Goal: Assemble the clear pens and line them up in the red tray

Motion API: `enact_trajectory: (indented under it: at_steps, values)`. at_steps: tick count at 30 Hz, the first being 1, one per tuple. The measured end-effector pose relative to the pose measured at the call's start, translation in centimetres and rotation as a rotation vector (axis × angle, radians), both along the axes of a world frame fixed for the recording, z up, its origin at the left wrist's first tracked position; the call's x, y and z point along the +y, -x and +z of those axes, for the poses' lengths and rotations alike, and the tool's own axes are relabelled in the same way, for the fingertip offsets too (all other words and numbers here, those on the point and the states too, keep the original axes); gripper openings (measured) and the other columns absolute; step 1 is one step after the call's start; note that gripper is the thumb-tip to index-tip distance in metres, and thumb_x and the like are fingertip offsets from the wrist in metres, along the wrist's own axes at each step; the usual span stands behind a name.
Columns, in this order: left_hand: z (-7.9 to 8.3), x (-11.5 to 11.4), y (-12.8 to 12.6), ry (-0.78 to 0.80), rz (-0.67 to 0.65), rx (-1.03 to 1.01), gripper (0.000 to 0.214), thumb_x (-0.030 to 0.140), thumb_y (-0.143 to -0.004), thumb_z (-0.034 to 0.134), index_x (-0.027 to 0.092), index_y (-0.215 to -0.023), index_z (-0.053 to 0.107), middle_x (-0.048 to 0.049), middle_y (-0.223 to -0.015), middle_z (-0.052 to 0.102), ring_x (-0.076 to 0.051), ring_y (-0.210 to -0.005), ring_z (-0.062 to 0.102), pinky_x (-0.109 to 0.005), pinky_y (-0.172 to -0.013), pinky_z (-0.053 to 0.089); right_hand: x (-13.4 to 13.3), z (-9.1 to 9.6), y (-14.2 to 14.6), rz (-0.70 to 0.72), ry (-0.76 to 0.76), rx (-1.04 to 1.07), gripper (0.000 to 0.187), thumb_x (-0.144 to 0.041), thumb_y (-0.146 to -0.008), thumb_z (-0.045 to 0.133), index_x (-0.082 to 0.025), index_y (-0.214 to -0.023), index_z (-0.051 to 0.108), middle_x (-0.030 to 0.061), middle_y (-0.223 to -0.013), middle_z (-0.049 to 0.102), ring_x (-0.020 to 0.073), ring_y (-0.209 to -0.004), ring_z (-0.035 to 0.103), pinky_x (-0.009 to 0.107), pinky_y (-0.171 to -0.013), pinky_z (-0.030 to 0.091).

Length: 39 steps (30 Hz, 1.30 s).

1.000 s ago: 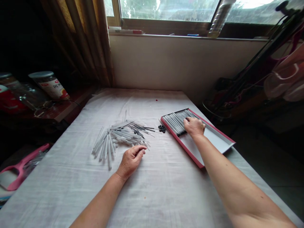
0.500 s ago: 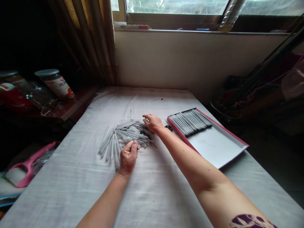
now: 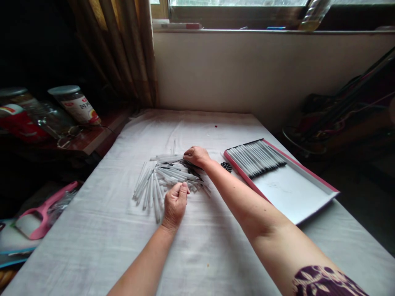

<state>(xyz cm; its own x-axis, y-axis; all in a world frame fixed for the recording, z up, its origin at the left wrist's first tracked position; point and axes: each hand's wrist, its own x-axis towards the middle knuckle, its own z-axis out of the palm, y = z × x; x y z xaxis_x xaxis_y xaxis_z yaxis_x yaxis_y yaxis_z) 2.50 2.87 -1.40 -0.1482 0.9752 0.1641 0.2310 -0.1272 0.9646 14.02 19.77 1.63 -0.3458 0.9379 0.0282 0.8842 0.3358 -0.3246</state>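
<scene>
Translucent pen barrels (image 3: 148, 187) lie in a loose, fanned heap on the cloth-covered table. Beside the heap's near edge, my left hand (image 3: 175, 204) is closed in a fist, thumb on top; whatever it holds is hidden. Over the far right side of the heap, my right hand (image 3: 197, 156) pinches a thin dark pen refill (image 3: 176, 161) that points left. More dark refills (image 3: 193, 166) lie partly hidden under that hand. Small black pen plugs (image 3: 226, 167) form a little pile right of my right wrist.
A shallow red-edged box lid (image 3: 286, 201) on the right holds a row of pens with black ends (image 3: 256, 158). A red speck (image 3: 216, 126) lies at the back. Left of the table are a pink-handled item (image 3: 46, 211), jars (image 3: 75, 105) and glasses (image 3: 66, 137).
My right hand's fingers have come together on a refill, where they were spread above the heap before. My left fist keeps its place by the barrels. The view has shifted slightly.
</scene>
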Motion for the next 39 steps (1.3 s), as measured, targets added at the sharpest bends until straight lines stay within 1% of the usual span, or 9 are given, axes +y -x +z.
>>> enact_trajectory:
  at_steps: [9, 12, 15, 19, 23, 29, 34, 37, 39]
  values:
    - [-0.1, 0.1, -0.1, -0.018, -0.026, 0.009, 0.043, 0.053, -0.089, 0.044, 0.019, -0.063, 0.052, 0.0056, -0.046, 0.04, -0.009, -0.043, 0.041, -0.02, -0.045, 0.034, -2.1, -1.0, -3.4, 0.028, -0.052, 0.059, 0.023, -0.038, -0.086, 0.059, -0.027, -0.096, 0.077, 0.0018, -0.106, 0.073, 0.017, -0.094, 0.066, 0.022, -0.081, 0.044]
    - [0.0, 0.1, -0.1, -0.004, -0.038, -0.007, 0.043, 0.054, -0.088, 0.046, 0.018, -0.064, 0.055, 0.0051, -0.047, 0.043, -0.009, -0.044, 0.044, -0.02, -0.045, 0.036, -3.9, -1.1, -4.6, -0.032, -0.117, 0.168, 0.021, -0.034, -0.088, 0.059, -0.025, -0.094, 0.077, 0.0035, -0.103, 0.074, 0.0176, -0.095, 0.066, 0.025, -0.085, 0.045]
    - [0.0, 0.2, -0.2, -0.005, -0.026, -0.034, 0.039, 0.053, -0.087, 0.05, 0.017, -0.081, 0.065, 0.0024, -0.058, 0.055, -0.01, -0.048, 0.051, -0.02, -0.049, 0.042, -6.7, -1.1, -5.6, -0.128, -0.194, 0.422, 0.019, -0.03, -0.087, 0.06, -0.021, -0.091, 0.076, 0.0061, -0.097, 0.075, 0.0185, -0.091, 0.067, 0.028, -0.085, 0.048]
    - [0.1, 0.4, -0.2, -0.004, 0.013, -0.091, 0.045, 0.052, -0.082, 0.059, 0.016, -0.108, 0.065, -0.0011, -0.076, 0.065, -0.01, -0.056, 0.057, -0.021, -0.054, 0.048, -11.5, -1.3, -6.4, -0.024, -0.253, 0.639, 0.018, -0.032, -0.086, 0.061, -0.023, -0.089, 0.076, 0.0057, -0.09, 0.075, 0.0193, -0.086, 0.068, 0.03, -0.081, 0.051]
    - [0.4, 0.2, -0.2, -0.033, -0.017, -0.119, 0.044, 0.052, -0.08, 0.061, 0.016, -0.105, 0.067, -0.002, -0.076, 0.066, -0.011, -0.058, 0.058, -0.021, -0.055, 0.049, -14.7, -2.0, -6.5, 0.061, -0.273, 0.606, 0.016, -0.031, -0.086, 0.061, -0.026, -0.089, 0.076, 0.0059, -0.088, 0.074, 0.0206, -0.085, 0.067, 0.033, -0.081, 0.051]
    - [0.5, -0.1, -0.2, -0.042, -0.053, -0.126, 0.038, 0.053, -0.083, 0.057, 0.018, -0.095, 0.065, 0.0016, -0.061, 0.06, -0.012, -0.059, 0.06, -0.018, -0.048, 0.044, -15.0, -2.4, -6.9, 0.064, -0.26, 0.589, 0.013, -0.028, -0.084, 0.063, -0.026, -0.089, 0.075, 0.0051, -0.089, 0.074, 0.0203, -0.086, 0.067, 0.031, -0.081, 0.05]
    - [0.7, -0.2, -0.3, -0.019, -0.038, -0.156, 0.04, 0.057, -0.087, 0.049, 0.019, -0.089, 0.057, -0.0055, -0.092, 0.07, -0.011, -0.063, 0.063, -0.017, -0.043, 0.042, -14.5, -2.3, -8.4, -0.114, -0.345, 0.47, 0.016, -0.027, -0.087, 0.057, -0.024, -0.086, 0.073, 0.0052, -0.088, 0.073, 0.0203, -0.085, 0.066, 0.03, -0.08, 0.048]
    - [0.8, -0.2, -0.4, 0.011, -0.059, -0.174, 0.04, 0.058, -0.087, 0.048, 0.019, -0.09, 0.054, -0.0056, -0.09, 0.071, -0.011, -0.061, 0.064, -0.017, -0.043, 0.042, -14.3, -2.6, -9.1, -0.251, -0.336, 0.276, 0.017, -0.029, -0.087, 0.057, -0.023, -0.091, 0.072, 0.0067, -0.093, 0.071, 0.0222, -0.088, 0.064, 0.031, -0.08, 0.047]
    - [0.7, -0.1, -0.5, 0.025, -0.065, -0.183, 0.04, 0.059, -0.086, 0.049, 0.019, -0.092, 0.053, -0.0047, -0.086, 0.07, -0.011, -0.059, 0.063, -0.017, -0.042, 0.041, -14.2, -2.8, -9.3, -0.274, -0.305, 0.171, 0.018, -0.033, -0.085, 0.06, -0.023, -0.093, 0.072, 0.0068, -0.095, 0.07, 0.023, -0.09, 0.062, 0.031, -0.08, 0.045]
